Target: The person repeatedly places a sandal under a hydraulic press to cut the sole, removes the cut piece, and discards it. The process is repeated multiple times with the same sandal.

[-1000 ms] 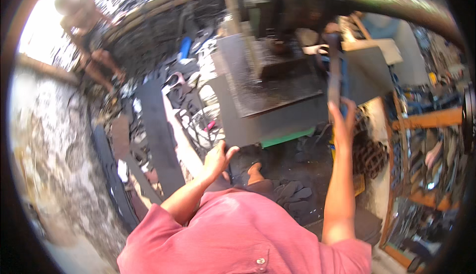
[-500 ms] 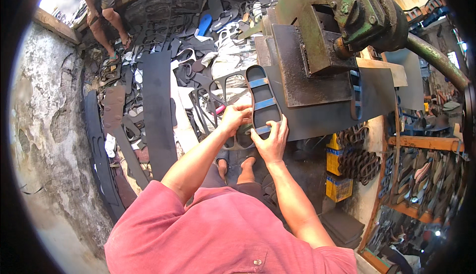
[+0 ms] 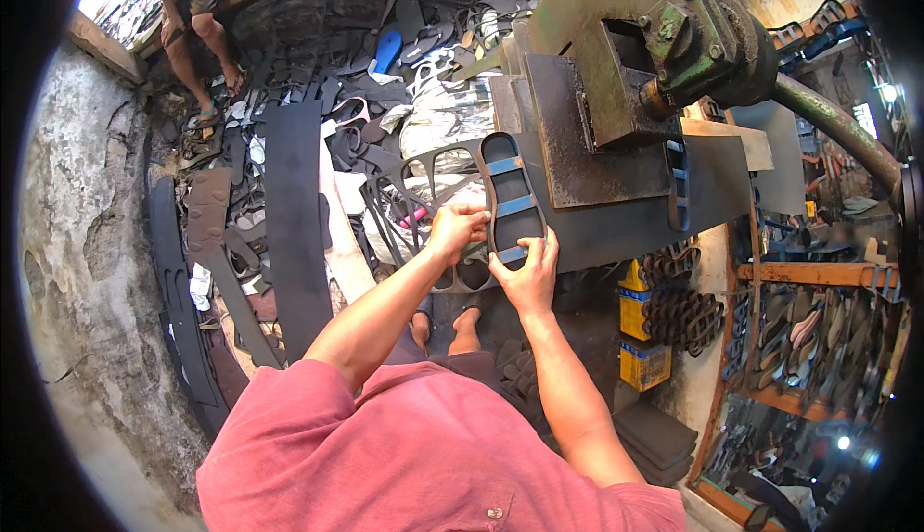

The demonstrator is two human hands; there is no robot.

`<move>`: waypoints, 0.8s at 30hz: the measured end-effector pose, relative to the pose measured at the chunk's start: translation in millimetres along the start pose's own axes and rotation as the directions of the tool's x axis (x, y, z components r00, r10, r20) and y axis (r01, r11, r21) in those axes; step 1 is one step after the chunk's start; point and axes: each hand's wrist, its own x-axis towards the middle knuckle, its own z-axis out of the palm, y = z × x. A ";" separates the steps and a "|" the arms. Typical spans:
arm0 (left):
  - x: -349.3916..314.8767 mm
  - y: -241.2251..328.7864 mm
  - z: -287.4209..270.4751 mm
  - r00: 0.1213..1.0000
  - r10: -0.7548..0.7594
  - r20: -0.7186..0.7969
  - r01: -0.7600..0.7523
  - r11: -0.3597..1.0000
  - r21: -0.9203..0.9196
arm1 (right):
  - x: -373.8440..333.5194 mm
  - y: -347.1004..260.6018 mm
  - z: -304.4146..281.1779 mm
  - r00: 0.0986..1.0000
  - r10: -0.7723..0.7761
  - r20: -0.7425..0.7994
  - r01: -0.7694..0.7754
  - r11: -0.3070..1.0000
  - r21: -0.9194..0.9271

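A sole-shaped cutting die (image 3: 513, 206), a dark metal outline with blue crossbars, rests upright-edged on a black sheet (image 3: 616, 235). My right hand (image 3: 529, 270) grips its near end, thumb on the left and fingers on the right. At the die's left edge is my left hand (image 3: 459, 231), its fingertips pinched together; what lies between them, if anything, is hidden. Left of the die, the sheet is a web with sole-shaped holes (image 3: 433, 162). A second blue-barred die (image 3: 679, 186) stands on the sheet farther right, beside the press plate (image 3: 599, 138).
The green press head (image 3: 674, 41) overhangs the sheet close to my right hand. Piled offcuts (image 3: 366, 128) and a long black strip (image 3: 294, 224) lie to the left. Yellow crates (image 3: 643, 364) stand below right. Another person's legs (image 3: 207, 41) are at the far left.
The whole view has shifted slightly left. Both hands stay at the same die, with only a small change in the left fingers.
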 end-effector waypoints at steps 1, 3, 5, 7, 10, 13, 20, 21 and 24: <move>-3.3 3.4 1.4 0.999 -0.020 0.034 0.020 1.000 -0.003 | -0.5 1.4 -1.1 1.000 0.017 0.000 -0.017 1.000 0.016; -10.6 9.9 4.7 0.993 -0.041 0.107 0.042 0.999 -0.001 | 1.6 4.8 0.2 1.000 0.021 -0.003 -0.021 1.000 0.000; -15.7 14.6 9.0 0.996 -0.027 0.085 0.023 0.998 0.057 | -0.6 6.9 -1.8 1.000 0.022 0.019 -0.022 1.000 0.015; -14.0 19.8 16.2 0.997 -0.029 0.076 0.024 0.998 0.061 | 2.1 14.7 -22.0 0.991 0.071 0.115 -0.092 0.977 0.195; 6.4 18.2 28.7 0.996 -0.053 0.076 0.051 0.998 0.026 | -9.3 81.9 -56.3 0.976 0.213 -0.041 -0.196 0.947 0.255; 11.8 29.5 30.3 0.992 -0.093 0.081 0.097 0.994 -0.046 | -4.3 100.8 -71.8 0.985 0.117 0.129 -0.085 0.970 -0.227; 9.2 22.8 12.2 0.995 -0.087 0.048 0.087 0.996 0.001 | -0.2 109.2 -73.2 0.967 0.230 -0.107 -0.228 0.973 0.030; 6.0 22.6 10.1 0.995 -0.084 0.051 0.085 0.996 -0.006 | 8.0 139.0 -74.4 0.893 0.346 -0.287 -0.315 0.937 0.151; 6.9 15.9 -17.2 0.979 -0.052 0.197 0.061 0.997 -0.039 | 53.8 241.9 -104.1 0.454 0.802 -0.389 -0.703 0.590 0.398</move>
